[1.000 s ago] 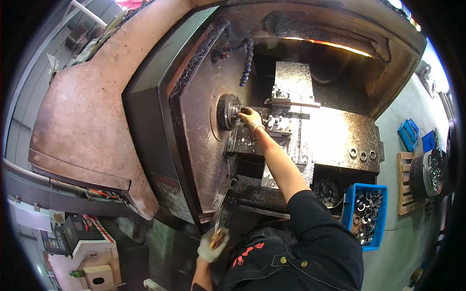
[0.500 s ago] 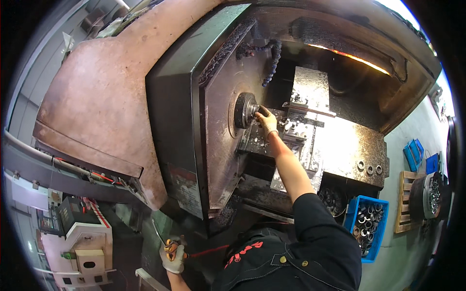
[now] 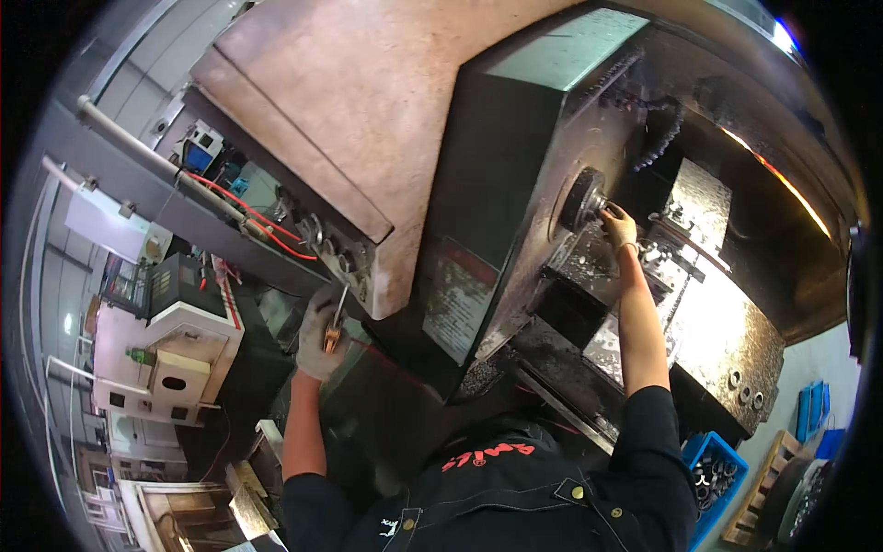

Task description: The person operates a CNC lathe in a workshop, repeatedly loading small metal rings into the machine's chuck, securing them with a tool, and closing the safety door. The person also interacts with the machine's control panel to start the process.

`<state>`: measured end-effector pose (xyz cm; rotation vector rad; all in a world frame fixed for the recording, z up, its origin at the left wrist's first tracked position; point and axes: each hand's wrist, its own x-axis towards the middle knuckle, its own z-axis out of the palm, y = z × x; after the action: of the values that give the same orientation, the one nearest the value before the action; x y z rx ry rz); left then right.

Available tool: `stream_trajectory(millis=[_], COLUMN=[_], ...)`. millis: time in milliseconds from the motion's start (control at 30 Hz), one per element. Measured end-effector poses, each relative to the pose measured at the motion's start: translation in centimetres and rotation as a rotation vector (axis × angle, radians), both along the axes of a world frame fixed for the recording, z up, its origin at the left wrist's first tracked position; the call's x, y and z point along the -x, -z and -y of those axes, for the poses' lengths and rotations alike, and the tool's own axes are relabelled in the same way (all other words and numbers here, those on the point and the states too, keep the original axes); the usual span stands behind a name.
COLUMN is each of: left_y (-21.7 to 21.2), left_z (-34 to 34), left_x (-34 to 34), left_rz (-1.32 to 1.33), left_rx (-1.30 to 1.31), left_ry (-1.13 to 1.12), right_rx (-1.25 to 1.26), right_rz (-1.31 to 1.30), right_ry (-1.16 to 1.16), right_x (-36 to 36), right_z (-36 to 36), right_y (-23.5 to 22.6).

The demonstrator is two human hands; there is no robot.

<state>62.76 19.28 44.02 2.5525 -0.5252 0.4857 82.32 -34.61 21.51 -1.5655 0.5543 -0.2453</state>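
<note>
While the right hand (image 3: 618, 226) closes its grip on a small part at the round chuck (image 3: 581, 198), just left of its fingers, the left hand (image 3: 320, 339) grips an orange-handled tool (image 3: 333, 329), shaft pointing up, well apart from the chuck.

The lathe bed (image 3: 708, 340) is sitting inside the open enclosure — its flat top is carrying metal chips. On the floor, a blue crate (image 3: 713, 469) of metal parts is resting beside it.

Workshop floor, neighbouring pale machine (image 3: 170, 354)
</note>
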Motion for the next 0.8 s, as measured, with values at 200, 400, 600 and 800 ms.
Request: stream_trajectory(millis=[200,400,600,800], left_y=[-1.3,0.6,2.7,5.7], left_z=[-0.1,-1.0,-2.9,-5.2], left_x=[-1.4,-1.9,-4.6,-5.9], left_rz=[0.065,-0.231,-0.057,-0.048], left_rx=[-0.228,0.329,0.201,0.370], left_ry=[-0.047,-0.127,0.101,-0.017], right_rx=[0.217,-0.141,0.228,-0.195], right_rz=[0.004,0.007,0.367,0.159], right_ry=[-0.014,-0.025,0.093,0.073], right_x=[0.2,0.7,0.0,0.4], right_z=[0.4,-1.4,0.3,0.1], right_y=[-0.4,-0.7,2.0,1.0])
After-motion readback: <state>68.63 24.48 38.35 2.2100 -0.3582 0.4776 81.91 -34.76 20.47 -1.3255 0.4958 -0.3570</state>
